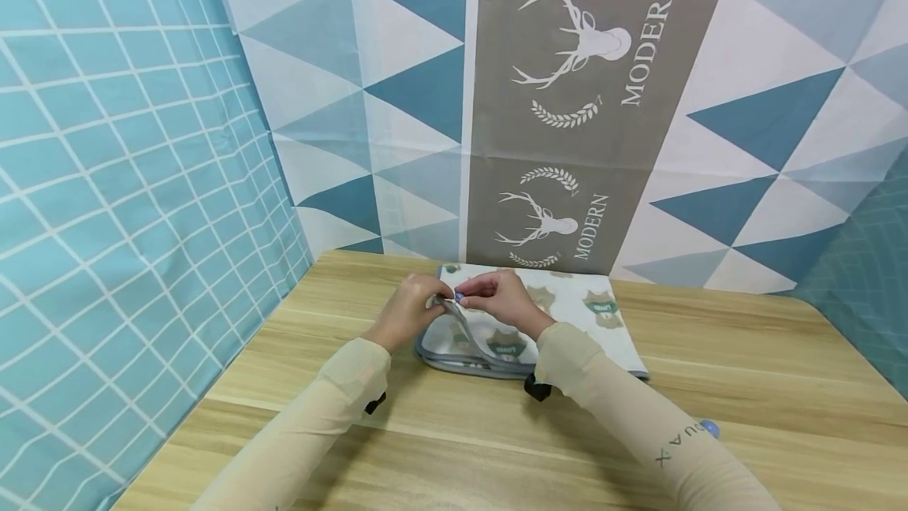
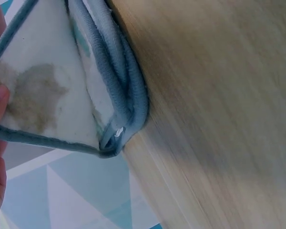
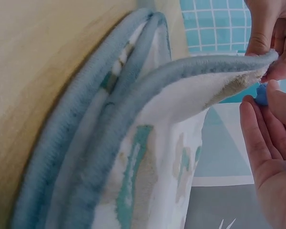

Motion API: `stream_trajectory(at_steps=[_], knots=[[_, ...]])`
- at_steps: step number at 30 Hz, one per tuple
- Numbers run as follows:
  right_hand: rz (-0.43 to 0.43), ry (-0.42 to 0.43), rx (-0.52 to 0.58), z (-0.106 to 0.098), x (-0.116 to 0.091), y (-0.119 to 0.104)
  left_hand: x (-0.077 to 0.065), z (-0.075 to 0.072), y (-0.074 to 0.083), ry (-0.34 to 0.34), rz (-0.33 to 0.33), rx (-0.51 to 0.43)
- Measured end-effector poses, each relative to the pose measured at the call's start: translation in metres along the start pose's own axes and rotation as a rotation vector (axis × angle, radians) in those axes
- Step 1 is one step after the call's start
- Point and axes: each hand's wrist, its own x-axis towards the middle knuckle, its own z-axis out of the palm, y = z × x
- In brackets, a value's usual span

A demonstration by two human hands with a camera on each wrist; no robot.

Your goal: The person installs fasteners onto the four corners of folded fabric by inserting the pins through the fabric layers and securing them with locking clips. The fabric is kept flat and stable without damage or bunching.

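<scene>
A folded white cloth (image 1: 571, 314) with grey-blue piping and brown and green prints lies on the table, in layers. My left hand (image 1: 407, 312) pinches its lifted near-left edge between thumb and fingers. Close beside it, my right hand (image 1: 509, 304) holds a small blue piece (image 3: 261, 94) between thumb and fingertips, right at the raised corner. The piece's exact kind is too small to tell. In the left wrist view, the lifted layer (image 2: 38, 90) stands away from the stacked piped edges (image 2: 124, 81) below.
The wooden table (image 1: 440, 448) meets a patterned wall covering (image 1: 411, 101) behind the cloth and a blue gridded one (image 1: 120, 203) at the left. Another small blue object (image 1: 710, 428) sits beside the right sleeve (image 1: 660, 416), partly hidden by it.
</scene>
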Motion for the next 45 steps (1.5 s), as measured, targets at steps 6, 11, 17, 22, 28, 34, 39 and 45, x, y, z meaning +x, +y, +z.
stream_trajectory(at_steps=[6, 11, 17, 22, 28, 34, 39, 45], knots=[[-0.017, 0.017, -0.011, 0.003, 0.0, 0.006, 0.0, 0.002, -0.001, -0.006, 0.01, 0.003], [-0.01, 0.02, -0.01, 0.002, -0.008, 0.008, -0.002, 0.003, 0.0, -0.012, -0.019, -0.005], [0.101, 0.057, 0.019, -0.002, -0.022, 0.005, -0.005, 0.002, -0.001, -0.015, -0.059, -0.041], [0.108, 0.057, -0.082, 0.007, -0.031, 0.002, -0.007, 0.0, -0.003, -0.019, -0.067, -0.03], [0.018, 0.135, -0.19, 0.025, -0.034, -0.006, -0.006, 0.0, -0.002, -0.025, -0.067, -0.003], [0.015, 0.205, -0.225, 0.028, -0.033, -0.008, -0.006, 0.0, -0.001, -0.024, -0.088, -0.015], [0.063, 0.21, -0.221, 0.02, -0.029, -0.008, -0.011, -0.004, -0.004, 0.001, -0.137, -0.026], [0.131, 0.263, -0.233, 0.0, -0.018, -0.007, -0.013, -0.007, -0.005, 0.031, -0.171, -0.015]])
